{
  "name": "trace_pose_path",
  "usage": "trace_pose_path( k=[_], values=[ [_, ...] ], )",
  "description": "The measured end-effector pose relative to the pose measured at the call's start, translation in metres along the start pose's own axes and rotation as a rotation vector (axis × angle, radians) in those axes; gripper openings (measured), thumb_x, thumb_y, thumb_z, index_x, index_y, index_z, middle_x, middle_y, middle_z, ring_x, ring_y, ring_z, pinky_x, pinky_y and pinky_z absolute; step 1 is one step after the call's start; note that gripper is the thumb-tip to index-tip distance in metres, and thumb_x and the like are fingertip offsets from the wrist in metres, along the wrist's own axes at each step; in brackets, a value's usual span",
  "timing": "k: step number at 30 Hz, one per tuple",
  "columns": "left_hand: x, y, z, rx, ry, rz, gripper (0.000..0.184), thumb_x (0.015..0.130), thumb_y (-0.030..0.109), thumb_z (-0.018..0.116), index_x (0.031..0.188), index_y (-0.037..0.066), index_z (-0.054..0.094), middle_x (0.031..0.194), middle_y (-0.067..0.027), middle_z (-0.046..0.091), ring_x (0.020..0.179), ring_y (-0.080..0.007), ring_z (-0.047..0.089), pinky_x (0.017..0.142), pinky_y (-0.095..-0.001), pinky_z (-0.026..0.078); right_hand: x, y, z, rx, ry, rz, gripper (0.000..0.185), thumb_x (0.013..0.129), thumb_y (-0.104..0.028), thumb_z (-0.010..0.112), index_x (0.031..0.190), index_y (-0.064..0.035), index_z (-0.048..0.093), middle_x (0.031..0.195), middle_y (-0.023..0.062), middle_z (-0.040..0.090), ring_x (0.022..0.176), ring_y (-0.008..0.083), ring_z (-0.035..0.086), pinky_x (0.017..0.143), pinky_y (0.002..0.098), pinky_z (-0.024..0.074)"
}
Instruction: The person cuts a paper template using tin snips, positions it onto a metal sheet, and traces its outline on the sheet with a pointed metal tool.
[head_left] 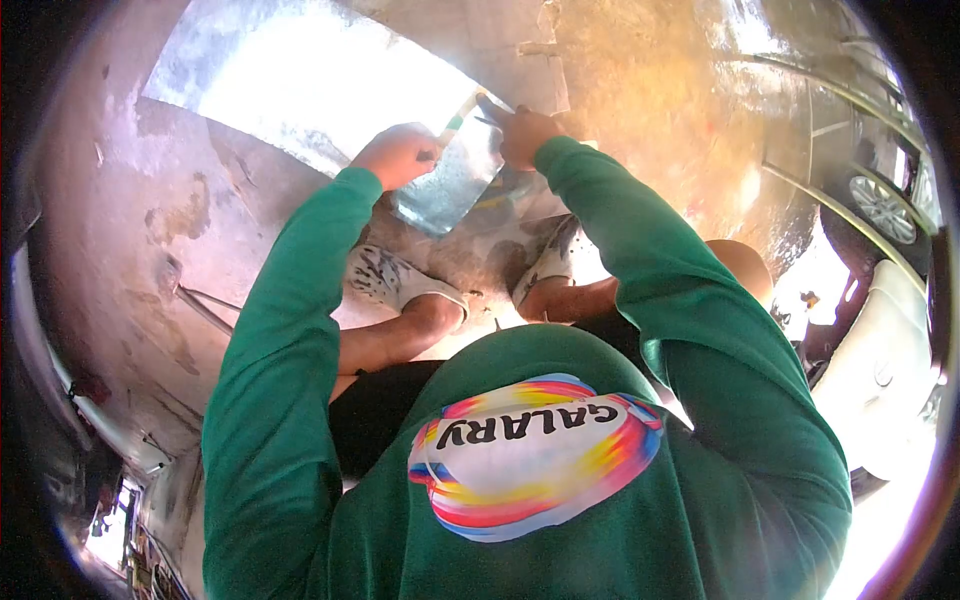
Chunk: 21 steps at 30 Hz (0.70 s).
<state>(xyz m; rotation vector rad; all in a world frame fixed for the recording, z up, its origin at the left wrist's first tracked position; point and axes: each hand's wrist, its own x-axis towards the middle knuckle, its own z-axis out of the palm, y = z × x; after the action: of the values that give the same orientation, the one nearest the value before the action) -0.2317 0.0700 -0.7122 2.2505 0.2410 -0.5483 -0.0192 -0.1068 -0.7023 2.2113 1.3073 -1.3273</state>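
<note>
A large shiny sheet lies on the floor ahead of my feet, its middle washed out by glare. My left hand is closed over the sheet's near side, pinching the lower end of a narrow green-and-whitish strip. From there the strip slants up toward my right hand. That hand is closed at the sheet's right edge, its fingers at the strip's upper end. Something dark shows at these fingertips; I cannot make out what it is. Below my hands, the sheet's near corner looks bluish.
My two feet in pale patterned shoes are just below the sheet. A thin bar lies on the stained floor at left. Far right are curved pale rails, a vehicle wheel and a white body panel.
</note>
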Motion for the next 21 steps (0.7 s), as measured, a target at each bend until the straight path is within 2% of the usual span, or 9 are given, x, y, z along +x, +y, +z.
trace_pose_path(
  k=[2, 4, 6, 9, 11, 14, 16, 18, 21],
  values=[
    [0.000, 0.001, -0.012, -0.156, -0.008, -0.068, 0.022, 0.090, 0.021, 0.083, 0.109, 0.010, 0.081, 0.124, -0.0047, 0.076, 0.113, -0.0243, 0.070, 0.093, -0.0416, 0.056, 0.004, 0.006, 0.001, 0.033, 0.061, -0.036, 0.105, 0.092, -0.008, 0.066, 0.178, -0.0330, 0.011, 0.151, 0.0309, 0.058, 0.123, 0.0442, 0.072, 0.097, 0.0522, 0.0626],
    [-0.004, 0.012, -0.042, -0.314, -0.020, -0.136, 0.023, 0.092, 0.020, 0.081, 0.111, 0.007, 0.081, 0.121, -0.0054, 0.076, 0.109, -0.0220, 0.072, 0.087, -0.0385, 0.058, -0.012, 0.001, -0.015, 0.231, 0.202, -0.100, 0.084, 0.095, -0.017, 0.067, 0.172, -0.0260, 0.036, 0.138, 0.0248, 0.068, 0.119, 0.0392, 0.073, 0.100, 0.0457, 0.0607],
    [-0.020, 0.041, -0.102, -0.930, -0.157, -0.332, 0.024, 0.097, 0.017, 0.078, 0.115, 0.001, 0.079, 0.122, -0.0076, 0.075, 0.109, -0.0193, 0.071, 0.089, -0.0363, 0.060, -0.052, -0.003, -0.049, 0.467, 0.186, -0.102, 0.076, 0.095, -0.022, 0.071, 0.166, -0.0223, 0.046, 0.131, 0.0226, 0.070, 0.117, 0.0370, 0.073, 0.099, 0.0439, 0.0594],
    [-0.061, 0.070, -0.158, -1.266, -0.007, -0.300, 0.024, 0.101, 0.014, 0.074, 0.119, -0.002, 0.077, 0.123, -0.0090, 0.073, 0.107, -0.0201, 0.072, 0.091, -0.0369, 0.062, -0.110, -0.017, -0.082, 0.723, 0.302, -0.211, 0.062, 0.094, -0.028, 0.078, 0.153, -0.0161, 0.063, 0.117, 0.0187, 0.073, 0.108, 0.0319, 0.072, 0.095, 0.0417, 0.0576],
    [-0.083, 0.094, -0.188, -1.307, 0.032, -0.289, 0.022, 0.101, 0.012, 0.073, 0.119, -0.001, 0.078, 0.124, -0.0093, 0.073, 0.106, -0.0201, 0.072, 0.093, -0.0376, 0.063, -0.140, -0.035, -0.108, 0.738, 0.452, -0.329, 0.056, 0.093, -0.029, 0.080, 0.146, -0.0136, 0.069, 0.111, 0.0170, 0.073, 0.103, 0.0290, 0.071, 0.091, 0.0413, 0.0570],
    [-0.108, 0.130, -0.203, -1.326, 0.137, -0.294, 0.019, 0.102, 0.009, 0.072, 0.117, -0.001, 0.079, 0.124, -0.0085, 0.073, 0.106, -0.0185, 0.072, 0.092, -0.0355, 0.063, -0.176, -0.067, -0.152, 1.022, 0.165, -0.396, 0.033, 0.093, -0.022, 0.084, 0.121, -0.0066, 0.081, 0.084, 0.0077, 0.071, 0.079, 0.0153, 0.064, 0.074, 0.0349, 0.0534],
    [-0.118, 0.156, -0.202, -1.273, 0.290, -0.327, 0.022, 0.103, 0.012, 0.073, 0.120, -0.001, 0.079, 0.113, -0.0075, 0.080, 0.103, -0.0159, 0.074, 0.092, -0.0328, 0.061, -0.177, -0.085, -0.154, 1.063, 0.105, -0.357, 0.028, 0.093, -0.022, 0.083, 0.114, -0.0031, 0.082, 0.080, 0.0047, 0.071, 0.075, 0.0116, 0.062, 0.071, 0.0321, 0.0518],
    [-0.123, 0.169, -0.190, -1.214, 0.344, -0.355, 0.023, 0.103, 0.008, 0.072, 0.123, 0.000, 0.078, 0.123, -0.0076, 0.073, 0.106, -0.0177, 0.073, 0.090, -0.0331, 0.061, -0.177, -0.095, -0.143, 1.125, 0.122, -0.405, 0.026, 0.094, -0.021, 0.083, 0.111, -0.0019, 0.082, 0.080, 0.0036, 0.071, 0.073, 0.0106, 0.061, 0.068, 0.0318, 0.0510],
    [-0.116, 0.185, -0.166, -1.419, 0.787, -0.284, 0.039, 0.104, 0.006, 0.069, 0.142, 0.000, 0.064, 0.120, -0.0066, 0.072, 0.104, -0.0156, 0.071, 0.093, -0.0321, 0.059, -0.179, -0.102, -0.146, 1.250, 0.124, -0.398, 0.022, 0.096, -0.019, 0.081, 0.106, -0.0001, 0.081, 0.079, 0.0014, 0.071, 0.071, 0.0084, 0.059, 0.064, 0.0313, 0.0490]
  ],
)
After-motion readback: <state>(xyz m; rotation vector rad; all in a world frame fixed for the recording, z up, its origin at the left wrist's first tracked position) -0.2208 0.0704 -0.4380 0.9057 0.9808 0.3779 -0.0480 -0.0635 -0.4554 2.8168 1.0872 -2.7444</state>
